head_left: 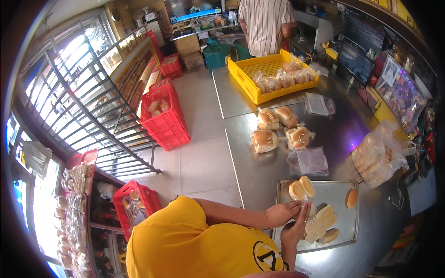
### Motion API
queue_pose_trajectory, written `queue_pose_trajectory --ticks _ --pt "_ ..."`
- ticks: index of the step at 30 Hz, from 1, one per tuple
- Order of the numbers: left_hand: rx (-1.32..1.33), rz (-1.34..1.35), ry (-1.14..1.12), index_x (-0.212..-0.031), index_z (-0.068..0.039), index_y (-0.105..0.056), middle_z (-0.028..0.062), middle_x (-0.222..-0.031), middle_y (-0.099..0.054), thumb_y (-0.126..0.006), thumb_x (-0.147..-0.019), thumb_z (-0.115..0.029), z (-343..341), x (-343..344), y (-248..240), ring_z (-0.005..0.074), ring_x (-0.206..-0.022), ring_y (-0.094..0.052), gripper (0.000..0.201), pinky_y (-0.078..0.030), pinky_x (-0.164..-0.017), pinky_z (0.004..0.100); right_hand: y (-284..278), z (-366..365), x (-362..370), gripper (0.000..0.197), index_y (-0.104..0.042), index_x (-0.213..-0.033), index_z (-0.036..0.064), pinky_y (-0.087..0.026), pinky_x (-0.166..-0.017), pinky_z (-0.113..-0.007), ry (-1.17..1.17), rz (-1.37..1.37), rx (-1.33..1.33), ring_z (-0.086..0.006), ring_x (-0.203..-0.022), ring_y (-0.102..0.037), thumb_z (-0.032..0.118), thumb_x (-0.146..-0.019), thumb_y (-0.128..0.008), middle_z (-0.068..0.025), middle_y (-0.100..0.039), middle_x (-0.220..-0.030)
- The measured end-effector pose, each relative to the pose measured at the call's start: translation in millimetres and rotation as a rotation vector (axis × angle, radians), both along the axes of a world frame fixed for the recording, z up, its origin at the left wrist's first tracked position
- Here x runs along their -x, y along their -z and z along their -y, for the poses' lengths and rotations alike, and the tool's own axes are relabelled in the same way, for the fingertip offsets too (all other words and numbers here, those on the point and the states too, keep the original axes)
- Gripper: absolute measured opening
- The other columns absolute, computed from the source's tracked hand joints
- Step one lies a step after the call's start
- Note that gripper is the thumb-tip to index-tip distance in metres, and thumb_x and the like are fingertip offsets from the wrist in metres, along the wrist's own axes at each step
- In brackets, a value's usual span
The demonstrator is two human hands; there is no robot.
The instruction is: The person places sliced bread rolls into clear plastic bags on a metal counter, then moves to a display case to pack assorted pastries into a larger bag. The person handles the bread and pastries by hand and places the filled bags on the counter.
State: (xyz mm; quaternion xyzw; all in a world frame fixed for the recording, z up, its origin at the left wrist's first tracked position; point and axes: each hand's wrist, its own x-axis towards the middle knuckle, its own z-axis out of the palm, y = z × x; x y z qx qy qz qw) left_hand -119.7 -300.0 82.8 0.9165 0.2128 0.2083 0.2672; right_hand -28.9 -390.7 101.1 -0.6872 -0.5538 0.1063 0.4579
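Over a metal baking tray (pixel 350 229), my left hand (pixel 279 213) and my right hand (pixel 295 230) meet, with fingertips pressed together. Between them shows a bit of thin, pale plastic bag (pixel 304 200), mostly hidden by the fingers. Just beyond the fingertips are two pale bread buns (pixel 296 190); whether the bag covers them I cannot tell. Right of my hands, several long buns (pixel 320 226) lie close together, pale sides up. A lone browned bun (pixel 352 198) rests near the tray's right edge.
Bagged buns (pixel 265 141) stand on the steel table beyond the tray, near flat plastic bags (pixel 312 161). A large bag of bread (pixel 378 155) sits at right. Farther off are a yellow crate (pixel 243 83) and a person (pixel 266 28). Red crates (pixel 167 120) stand on the floor at left.
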Motion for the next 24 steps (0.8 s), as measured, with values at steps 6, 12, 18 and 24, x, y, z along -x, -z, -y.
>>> queue_pose_trajectory --ticks 6,12,18,24 --pt "-0.152 -0.319 0.228 -0.136 -0.006 -0.042 0.0217 -0.140 -0.042 -0.054 -0.085 -0.026 -14.3 -13.9 4.8 0.0340 -0.126 -0.046 0.055 -0.034 -0.107 0.0430 9.1 4.4 20.2 0.078 -0.031 -0.144 0.0026 -0.036 -0.106 -0.043 -0.032 -0.104 0.092 -0.0418 -0.131 -0.039 -0.012 -0.069 -0.044 -0.0247 -0.040 -0.142" --pt "-0.240 -0.393 0.491 -0.139 -0.008 -0.039 0.0185 -0.150 -0.029 -0.050 -0.092 -0.031 -12.1 -26.8 80.8 0.0338 -0.139 -0.029 0.054 -0.021 -0.116 0.0426 44.9 27.1 12.8 0.070 -0.041 -0.139 0.0041 -0.047 -0.093 -0.042 -0.073 -0.058 0.119 -0.0414 -0.121 -0.049 -0.007 -0.070 -0.052 -0.0229 -0.043 -0.140" --pt "0.900 0.260 0.474 -0.136 -0.006 -0.043 0.0174 -0.144 -0.038 -0.047 -0.095 -0.030 -5.7 -33.3 82.7 0.0333 -0.135 -0.035 0.047 -0.026 -0.113 0.0419 30.2 20.1 5.2 0.061 -0.046 -0.134 0.0030 -0.044 -0.096 -0.042 0.050 0.070 0.122 -0.0398 -0.123 -0.047 -0.009 -0.074 -0.048 -0.0214 -0.047 -0.138" --pt "0.139 -0.247 0.568 -0.115 -0.005 -0.058 0.0192 -0.116 -0.055 -0.053 -0.090 -0.023 -24.2 -41.3 59.8 0.0322 -0.113 -0.053 0.031 -0.047 -0.092 0.0410 38.8 13.3 -12.0 0.055 -0.050 -0.129 -0.0015 -0.039 -0.103 -0.042 0.239 -0.088 0.174 -0.0386 -0.124 -0.048 -0.012 -0.076 -0.045 -0.0233 -0.050 -0.133"
